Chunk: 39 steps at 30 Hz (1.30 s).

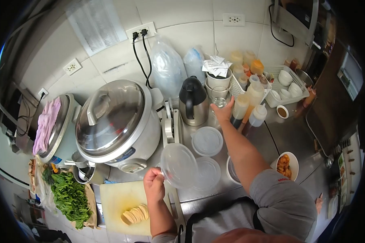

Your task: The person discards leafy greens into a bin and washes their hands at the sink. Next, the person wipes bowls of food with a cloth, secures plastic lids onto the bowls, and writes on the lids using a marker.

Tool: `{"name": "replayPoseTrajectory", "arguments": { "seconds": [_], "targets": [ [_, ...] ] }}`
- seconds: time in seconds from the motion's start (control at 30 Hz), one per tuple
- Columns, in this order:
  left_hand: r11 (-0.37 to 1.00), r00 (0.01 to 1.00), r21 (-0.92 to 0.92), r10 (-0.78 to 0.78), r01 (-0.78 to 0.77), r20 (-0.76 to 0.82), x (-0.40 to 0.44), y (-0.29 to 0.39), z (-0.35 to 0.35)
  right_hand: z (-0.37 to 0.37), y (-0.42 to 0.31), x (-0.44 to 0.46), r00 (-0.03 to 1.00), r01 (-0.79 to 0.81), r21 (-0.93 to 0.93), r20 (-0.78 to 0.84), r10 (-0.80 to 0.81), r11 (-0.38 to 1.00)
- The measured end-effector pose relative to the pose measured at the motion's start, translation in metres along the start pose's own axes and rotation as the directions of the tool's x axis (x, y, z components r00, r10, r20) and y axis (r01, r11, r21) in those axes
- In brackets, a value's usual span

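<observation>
My left hand pinches the rim of a round translucent lid, which is held tilted above the steel counter. Stretched toward the back, my right hand is around a clear glass beside the steel thermos jug. Two lidded round containers, one at the middle and one nearer, stand between my arms; the held lid partly overlaps the nearer one. A third is partly hidden by my right forearm. Below my left hand, pale slices lie on a cutting board.
A large rice cooker stands left of the jug, with leafy greens in front. Squeeze bottles and a white basket of bowls are at the back right. A bowl of food sits right of my right arm.
</observation>
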<state>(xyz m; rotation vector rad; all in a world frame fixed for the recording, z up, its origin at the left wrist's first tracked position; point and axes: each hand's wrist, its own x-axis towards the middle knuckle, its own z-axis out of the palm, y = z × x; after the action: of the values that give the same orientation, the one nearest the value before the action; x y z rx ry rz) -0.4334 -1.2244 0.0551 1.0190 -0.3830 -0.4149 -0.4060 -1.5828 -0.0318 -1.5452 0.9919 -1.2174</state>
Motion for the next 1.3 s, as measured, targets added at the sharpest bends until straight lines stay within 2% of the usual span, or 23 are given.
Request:
{"name": "replayPoseTrajectory", "arguments": {
  "seconds": [0.03,0.13,0.33,0.43,0.53,0.63,0.73,0.93,1.0,1.07,1.27,1.3],
  "targets": [
    [1.000,1.000,-0.017,0.009,-0.009,-0.003,-0.001,0.001,-0.001,0.000,0.004,0.005,0.999,0.052,-0.094,-0.008,-0.053,0.994],
    [1.000,1.000,-0.029,0.005,-0.005,0.006,-0.001,0.001,-0.003,0.000,0.003,0.009,0.999,0.041,-0.188,0.002,-0.041,0.981],
    [1.000,0.999,-0.020,0.004,-0.003,0.047,0.002,0.000,0.004,-0.015,-0.013,0.002,0.997,0.049,-0.112,0.061,-0.043,0.992],
    [1.000,0.998,-0.024,0.020,-0.018,0.052,-0.002,0.004,0.007,-0.022,-0.025,-0.003,0.992,0.101,0.033,0.072,-0.103,0.994],
    [0.999,0.998,-0.018,0.034,-0.033,0.057,-0.007,0.010,0.010,-0.033,-0.050,-0.013,0.986,0.114,0.068,0.115,-0.121,0.991],
    [0.999,0.998,0.000,0.040,-0.040,0.055,-0.014,0.015,0.012,-0.059,-0.092,-0.034,0.951,0.213,0.159,0.194,-0.242,0.964],
    [0.999,0.997,0.010,0.044,-0.045,0.062,-0.020,0.016,0.009,-0.096,-0.143,-0.061,0.888,0.226,0.197,0.362,-0.285,0.954],
    [1.000,0.997,0.009,0.025,-0.025,0.075,-0.029,0.016,0.011,-0.163,-0.200,-0.107,0.679,0.235,0.340,0.613,-0.404,0.911],
    [1.000,0.996,0.020,0.021,-0.023,0.089,-0.032,0.017,0.015,-0.190,-0.230,-0.123,0.582,0.464,0.240,0.644,-0.497,0.853],
    [0.999,0.993,0.040,0.025,-0.029,0.112,-0.036,0.020,0.022,-0.213,-0.254,-0.136,0.496,0.558,0.203,0.695,-0.520,0.804],
    [0.999,0.995,0.035,0.022,-0.025,0.094,-0.048,0.028,0.032,-0.251,-0.291,-0.160,0.362,0.483,0.381,0.733,-0.576,0.788],
    [0.998,0.995,0.062,0.023,-0.029,0.095,-0.051,0.030,0.032,-0.251,-0.284,-0.167,0.404,0.284,0.493,0.716,-0.569,0.822]
  ]
}}
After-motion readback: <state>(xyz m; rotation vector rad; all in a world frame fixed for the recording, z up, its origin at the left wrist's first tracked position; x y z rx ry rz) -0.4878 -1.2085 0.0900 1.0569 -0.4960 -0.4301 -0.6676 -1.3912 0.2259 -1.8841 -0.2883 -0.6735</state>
